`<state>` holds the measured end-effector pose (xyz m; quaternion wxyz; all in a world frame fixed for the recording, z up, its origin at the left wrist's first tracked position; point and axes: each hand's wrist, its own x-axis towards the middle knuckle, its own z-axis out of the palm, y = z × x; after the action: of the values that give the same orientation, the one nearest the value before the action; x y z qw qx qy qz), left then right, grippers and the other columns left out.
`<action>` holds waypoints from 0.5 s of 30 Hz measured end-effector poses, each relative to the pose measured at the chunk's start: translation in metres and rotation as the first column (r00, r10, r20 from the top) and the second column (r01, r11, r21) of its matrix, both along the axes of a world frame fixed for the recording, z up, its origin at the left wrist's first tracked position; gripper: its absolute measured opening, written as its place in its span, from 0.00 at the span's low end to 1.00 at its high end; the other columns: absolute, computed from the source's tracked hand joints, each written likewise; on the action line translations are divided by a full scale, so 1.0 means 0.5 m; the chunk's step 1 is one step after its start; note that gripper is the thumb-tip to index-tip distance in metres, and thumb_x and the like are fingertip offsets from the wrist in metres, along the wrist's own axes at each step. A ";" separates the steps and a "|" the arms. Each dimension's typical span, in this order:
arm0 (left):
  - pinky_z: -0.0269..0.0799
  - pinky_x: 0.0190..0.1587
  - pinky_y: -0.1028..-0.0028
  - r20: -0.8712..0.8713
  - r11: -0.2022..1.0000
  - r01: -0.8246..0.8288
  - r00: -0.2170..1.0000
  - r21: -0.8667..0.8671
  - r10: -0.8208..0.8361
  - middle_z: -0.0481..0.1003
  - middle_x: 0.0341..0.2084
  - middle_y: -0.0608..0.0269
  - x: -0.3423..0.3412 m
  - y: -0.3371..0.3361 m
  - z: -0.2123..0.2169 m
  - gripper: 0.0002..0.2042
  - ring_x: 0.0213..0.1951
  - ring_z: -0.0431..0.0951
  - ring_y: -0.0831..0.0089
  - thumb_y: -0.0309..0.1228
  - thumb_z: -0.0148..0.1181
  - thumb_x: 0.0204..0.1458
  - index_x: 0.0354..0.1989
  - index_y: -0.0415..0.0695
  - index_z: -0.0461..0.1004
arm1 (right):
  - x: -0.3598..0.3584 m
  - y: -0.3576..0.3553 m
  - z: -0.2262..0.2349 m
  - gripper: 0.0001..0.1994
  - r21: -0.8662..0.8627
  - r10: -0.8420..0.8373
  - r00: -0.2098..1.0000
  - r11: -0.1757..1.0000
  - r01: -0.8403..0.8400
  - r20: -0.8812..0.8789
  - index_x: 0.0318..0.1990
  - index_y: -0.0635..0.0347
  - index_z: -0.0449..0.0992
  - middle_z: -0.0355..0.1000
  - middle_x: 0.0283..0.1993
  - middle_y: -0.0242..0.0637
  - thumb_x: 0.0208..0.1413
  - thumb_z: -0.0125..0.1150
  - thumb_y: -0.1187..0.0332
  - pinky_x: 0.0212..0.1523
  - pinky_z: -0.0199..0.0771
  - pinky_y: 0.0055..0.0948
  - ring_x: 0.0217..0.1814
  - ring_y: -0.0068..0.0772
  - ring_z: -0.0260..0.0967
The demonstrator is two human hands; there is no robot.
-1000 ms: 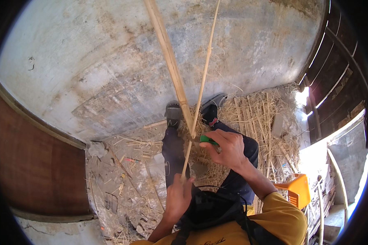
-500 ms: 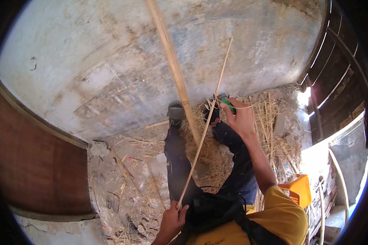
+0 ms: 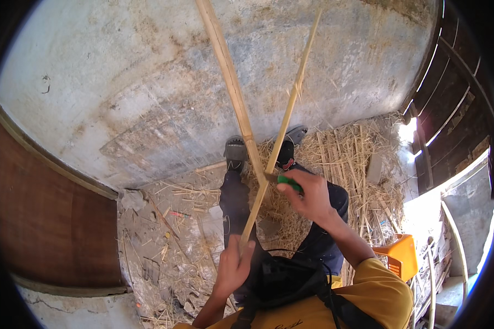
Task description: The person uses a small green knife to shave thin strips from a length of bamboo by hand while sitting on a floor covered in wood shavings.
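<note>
A long pale bamboo strip (image 3: 285, 126) slants up and away from my lap toward the wall. My left hand (image 3: 235, 265) is closed round its near end. In my right hand (image 3: 309, 196) is a knife with a green handle (image 3: 289, 183); its short dark blade touches or lies very near the strip around the middle. Curled shavings (image 3: 297, 90) cling to the strip farther up. Behind the strip a thicker bamboo pole (image 3: 229, 68) leans on the wall, its lower end between my legs.
A stained concrete wall (image 3: 164, 93) rises in front. Straw-like shavings (image 3: 351, 159) cover the floor around my shoes. At the right stands an orange plastic basket (image 3: 405, 256), with slatted dark boards (image 3: 455, 93) beyond it. A brown wooden panel (image 3: 55, 214) is at the left.
My right hand with the knife has come down along the strip toward me. My left hand has risen slightly, and the strip now reaches higher up the wall.
</note>
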<state>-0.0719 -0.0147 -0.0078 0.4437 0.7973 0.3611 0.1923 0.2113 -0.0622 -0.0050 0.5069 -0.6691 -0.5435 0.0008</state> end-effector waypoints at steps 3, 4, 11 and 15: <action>0.74 0.34 0.54 0.008 1.000 -0.003 1.000 -0.023 0.003 0.77 0.27 0.40 0.041 0.022 0.035 0.12 0.32 0.84 0.39 0.33 0.60 0.76 0.51 0.36 0.69 | -0.025 -0.020 -0.005 0.13 -0.004 0.072 0.997 0.997 -0.072 0.012 0.48 0.59 0.85 0.85 0.40 0.42 0.64 0.78 0.62 0.33 0.82 0.39 0.35 0.48 0.85; 0.75 0.34 0.54 0.037 1.000 -0.003 0.999 -0.001 0.003 0.78 0.27 0.40 0.052 0.027 0.041 0.12 0.33 0.84 0.39 0.33 0.61 0.76 0.51 0.36 0.69 | -0.031 -0.023 -0.006 0.13 0.016 0.098 0.995 0.995 -0.098 0.014 0.48 0.59 0.85 0.85 0.41 0.42 0.63 0.78 0.62 0.32 0.82 0.39 0.35 0.48 0.85; 0.78 0.38 0.55 0.007 0.998 -0.049 0.999 -0.033 0.049 0.81 0.32 0.37 0.101 0.043 0.060 0.14 0.37 0.86 0.37 0.32 0.65 0.73 0.52 0.35 0.69 | -0.037 -0.035 0.019 0.14 -0.062 0.175 0.983 0.983 -0.172 0.061 0.48 0.62 0.83 0.81 0.38 0.40 0.67 0.75 0.61 0.30 0.77 0.40 0.30 0.48 0.81; 0.78 0.38 0.54 0.015 0.998 -0.051 0.999 -0.030 0.051 0.82 0.33 0.36 0.109 0.041 0.062 0.14 0.38 0.86 0.35 0.32 0.66 0.72 0.52 0.35 0.69 | -0.030 -0.032 0.017 0.15 -0.049 0.160 0.982 0.987 -0.156 0.096 0.49 0.59 0.84 0.79 0.38 0.38 0.66 0.76 0.58 0.31 0.76 0.42 0.30 0.48 0.79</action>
<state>-0.0172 0.0060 0.0234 0.4534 0.7796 0.3806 0.2045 0.1965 -0.0782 0.0034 0.4635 -0.6334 -0.6195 0.0189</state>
